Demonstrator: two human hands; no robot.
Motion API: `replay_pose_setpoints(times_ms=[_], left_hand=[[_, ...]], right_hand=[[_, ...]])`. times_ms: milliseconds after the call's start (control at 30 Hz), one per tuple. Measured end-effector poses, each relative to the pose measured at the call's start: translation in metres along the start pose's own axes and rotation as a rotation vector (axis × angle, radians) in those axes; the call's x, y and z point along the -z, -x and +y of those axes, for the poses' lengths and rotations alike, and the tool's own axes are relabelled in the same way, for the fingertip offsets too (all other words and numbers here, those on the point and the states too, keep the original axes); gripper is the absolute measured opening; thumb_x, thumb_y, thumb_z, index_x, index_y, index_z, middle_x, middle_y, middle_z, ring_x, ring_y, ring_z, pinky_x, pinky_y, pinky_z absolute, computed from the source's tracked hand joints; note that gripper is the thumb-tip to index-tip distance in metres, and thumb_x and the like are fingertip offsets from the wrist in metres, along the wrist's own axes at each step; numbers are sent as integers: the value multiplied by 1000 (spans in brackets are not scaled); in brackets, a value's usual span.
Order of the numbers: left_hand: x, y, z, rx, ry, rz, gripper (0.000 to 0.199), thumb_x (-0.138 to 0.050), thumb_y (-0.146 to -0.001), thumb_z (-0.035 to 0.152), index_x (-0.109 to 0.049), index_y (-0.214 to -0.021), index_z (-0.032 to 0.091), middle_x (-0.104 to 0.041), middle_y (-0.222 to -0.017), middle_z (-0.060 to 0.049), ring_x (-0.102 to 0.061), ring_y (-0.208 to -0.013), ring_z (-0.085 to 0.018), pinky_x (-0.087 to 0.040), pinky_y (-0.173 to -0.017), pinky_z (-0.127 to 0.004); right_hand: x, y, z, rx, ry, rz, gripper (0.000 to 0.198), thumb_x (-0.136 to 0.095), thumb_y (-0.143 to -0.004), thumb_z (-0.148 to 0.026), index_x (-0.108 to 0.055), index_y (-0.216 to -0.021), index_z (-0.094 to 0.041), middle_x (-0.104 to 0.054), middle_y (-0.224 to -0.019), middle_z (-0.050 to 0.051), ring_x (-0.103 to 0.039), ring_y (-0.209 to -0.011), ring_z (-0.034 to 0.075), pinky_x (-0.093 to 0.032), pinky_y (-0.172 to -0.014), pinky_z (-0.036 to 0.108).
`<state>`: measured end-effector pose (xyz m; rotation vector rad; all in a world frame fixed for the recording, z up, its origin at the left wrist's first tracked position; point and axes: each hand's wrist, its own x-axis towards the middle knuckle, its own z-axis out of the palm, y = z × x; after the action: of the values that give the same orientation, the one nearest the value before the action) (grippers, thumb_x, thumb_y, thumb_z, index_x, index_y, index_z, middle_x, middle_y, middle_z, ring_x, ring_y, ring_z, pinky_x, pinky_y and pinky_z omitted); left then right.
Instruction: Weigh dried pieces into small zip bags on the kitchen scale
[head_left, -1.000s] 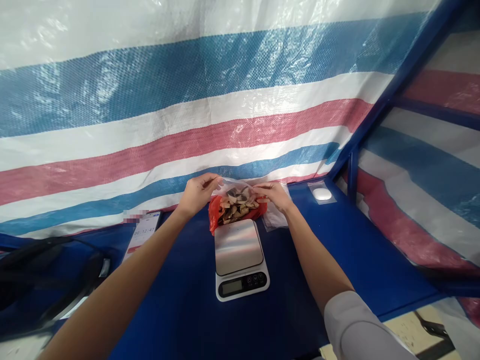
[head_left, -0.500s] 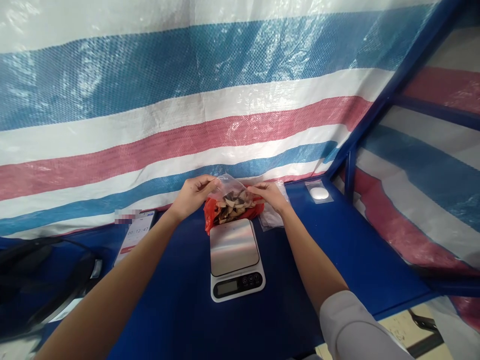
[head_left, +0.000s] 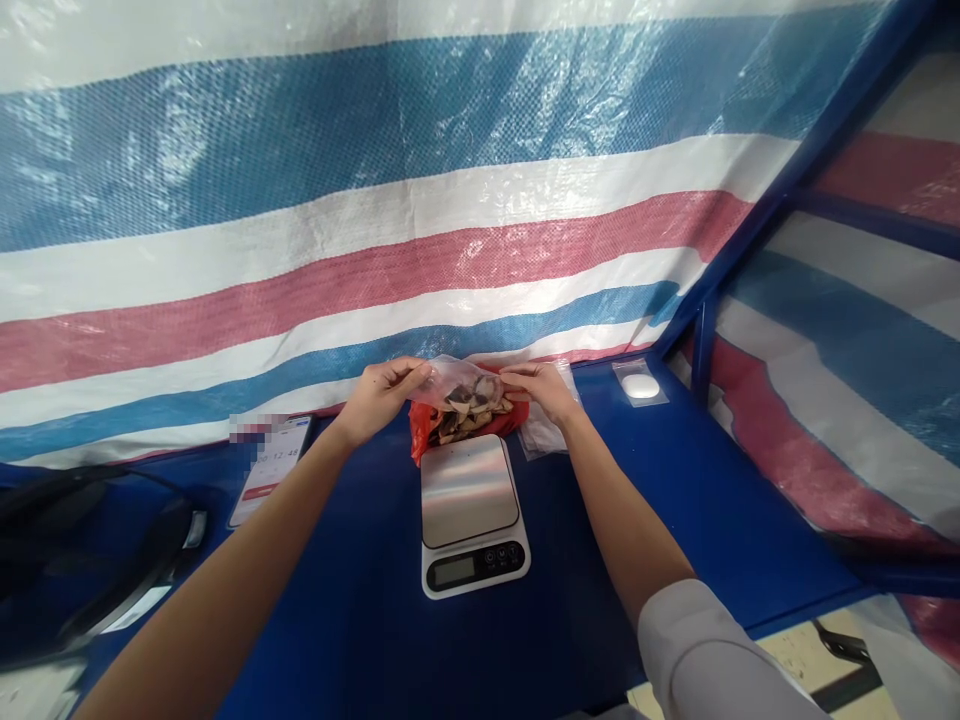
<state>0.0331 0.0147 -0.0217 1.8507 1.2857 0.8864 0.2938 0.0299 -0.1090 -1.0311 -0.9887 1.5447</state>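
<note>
Pinching 1 clear bag (head_left: 450,378) in nearly closed left hand (head_left: 380,395) and right hand (head_left: 546,390).
Beyond 1 digital scale (head_left: 471,500): 1 red bag (head_left: 420,430) of dried slices (head_left: 466,420) (too overlapped to count).

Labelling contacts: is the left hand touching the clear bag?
Touching. The head view shows the left hand pinching the edge of the clear bag.

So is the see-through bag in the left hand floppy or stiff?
The see-through bag is probably floppy, because its thin film looks wrinkled. It might slide in the left fingers too, since its surface looks shiny.
</note>
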Motion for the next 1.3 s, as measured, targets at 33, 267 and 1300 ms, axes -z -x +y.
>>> replay_pose_setpoints(times_ms=[33,267,1300], left_hand=[[1,1,-1,0,5,-1,56,-64,-81,73,-75,-87,18,-78,-88,-7,-73,-86,-24,-59,-84,-34],[5,4,-7,0,12,14,54,-65,-82,71,-76,-87,18,-78,-88,-8,-73,-85,-24,-59,-86,-35],[0,2,12,-29,-52,73,54,-62,-84,70,-78,-91,19,-79,-88,-8,-73,-89,-25,-57,-88,-35]], right_hand=[[0,0,-1,-4,-6,6,30,-89,-61,-36,-82,-84,-18,-80,-86,7,-73,-80,21,-62,-79,34],[-2,0,-2,26,25,52,25,-86,-63,-35,-81,-80,-18,-79,-81,5,-72,-74,18,-61,-79,33],[-4,5,-4,48,76,-9,32,-87,-62,-44,-81,-83,-20,-78,-83,4,-68,-70,18,-58,-70,32]])
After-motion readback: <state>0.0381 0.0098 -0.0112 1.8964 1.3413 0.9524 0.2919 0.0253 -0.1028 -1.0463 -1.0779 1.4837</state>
